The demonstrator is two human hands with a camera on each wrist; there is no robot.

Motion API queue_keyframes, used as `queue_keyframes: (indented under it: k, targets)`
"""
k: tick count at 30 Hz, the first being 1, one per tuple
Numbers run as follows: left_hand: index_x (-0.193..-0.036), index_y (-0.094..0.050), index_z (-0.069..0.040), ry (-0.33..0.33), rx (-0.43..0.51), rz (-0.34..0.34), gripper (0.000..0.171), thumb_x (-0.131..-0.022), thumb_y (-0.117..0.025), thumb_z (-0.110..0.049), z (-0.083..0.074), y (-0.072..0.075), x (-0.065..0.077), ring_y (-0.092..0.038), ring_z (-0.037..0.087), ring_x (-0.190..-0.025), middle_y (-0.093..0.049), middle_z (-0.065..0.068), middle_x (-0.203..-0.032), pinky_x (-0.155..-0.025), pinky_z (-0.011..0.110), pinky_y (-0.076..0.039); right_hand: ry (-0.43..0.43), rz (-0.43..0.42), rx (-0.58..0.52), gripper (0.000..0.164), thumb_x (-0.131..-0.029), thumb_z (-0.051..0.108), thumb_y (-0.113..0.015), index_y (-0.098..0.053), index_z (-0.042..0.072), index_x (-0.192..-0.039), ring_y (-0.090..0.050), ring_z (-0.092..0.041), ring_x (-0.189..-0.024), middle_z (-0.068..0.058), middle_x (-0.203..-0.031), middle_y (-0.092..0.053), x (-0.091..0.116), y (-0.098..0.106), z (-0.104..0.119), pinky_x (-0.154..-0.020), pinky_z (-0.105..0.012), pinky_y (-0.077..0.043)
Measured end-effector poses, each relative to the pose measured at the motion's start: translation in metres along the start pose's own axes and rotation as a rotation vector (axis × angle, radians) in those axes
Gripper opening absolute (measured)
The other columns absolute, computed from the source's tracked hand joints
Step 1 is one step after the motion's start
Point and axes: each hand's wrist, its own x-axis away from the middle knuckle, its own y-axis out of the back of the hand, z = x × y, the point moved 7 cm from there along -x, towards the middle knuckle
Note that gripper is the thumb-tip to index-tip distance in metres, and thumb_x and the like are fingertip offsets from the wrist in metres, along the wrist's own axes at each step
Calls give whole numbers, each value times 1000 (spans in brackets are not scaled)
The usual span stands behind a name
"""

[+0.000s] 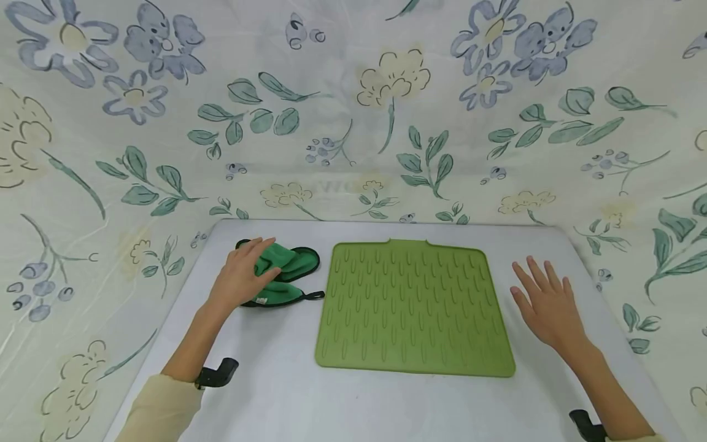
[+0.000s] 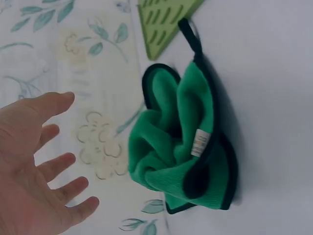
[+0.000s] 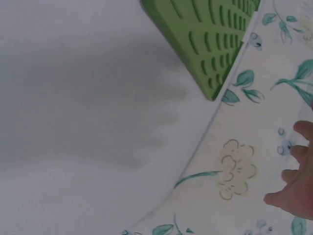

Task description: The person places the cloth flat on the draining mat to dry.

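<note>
A crumpled green cloth [image 1: 298, 265] with dark edging and a hanging loop lies at the left of the white table. My left hand [image 1: 240, 277] hovers over its left side, fingers spread and loosely bent. In the left wrist view a gap shows between that hand [image 2: 29, 166] and the cloth [image 2: 161, 152], whose small white tag faces the camera. To the cloth's right, a flat green ridged mat [image 1: 411, 307] lies on the table, its tab at the far edge. Beyond the mat's right side, my right hand [image 1: 549, 304] is held with fingers spread, holding nothing.
The white tabletop [image 1: 353, 408] extends in front of the mat and to both sides. A flower-patterned sheet [image 1: 342, 123] hangs behind the table and surrounds it left and right. Each wrist carries a black camera mount [image 1: 218, 372].
</note>
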Motion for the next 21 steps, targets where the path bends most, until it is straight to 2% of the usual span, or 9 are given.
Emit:
queue_keyframes:
  k: [6, 14, 17, 21]
  targets:
    - [-149, -42, -2, 25, 108, 10, 61, -96, -68, -15, 22, -10, -7, -27, 58, -134, -34, 31, -150, -101, 73, -29, -19, 3, -12, 52, -108, 31, -41, -37, 2, -152, -9, -51, -145, -28, -157, -25, 5, -11, -2, -108, -75, -8]
    - [-147, -42, 5, 0, 199, -42, 64, -93, -72, -13, 32, -12, -10, -31, 52, -136, -38, 31, -148, -107, 68, -27, -22, 8, 3, 53, -108, 33, -43, -38, 3, -152, -13, -51, -145, -28, -157, -27, 14, -24, -3, -107, -75, -10]
    - [-148, -40, 5, 26, 229, -51, 65, -95, -71, -16, 41, -14, -11, -29, 51, -138, -37, 31, -149, -108, 67, -26, -31, 17, -6, 54, -108, 33, -42, -38, 3, -152, -12, -51, -145, -28, -157, -26, 15, -28, -4, -107, -75, -10]
    - [-153, -33, 2, 108, 283, -34, 70, -98, -68, -23, 56, -17, -13, -25, 51, -140, -31, 31, -153, -108, 68, -25, -39, 45, -3, 54, -108, 34, -41, -38, 3, -152, -14, -52, -144, -27, -157, -26, 17, -35, -5, -107, -75, -10]
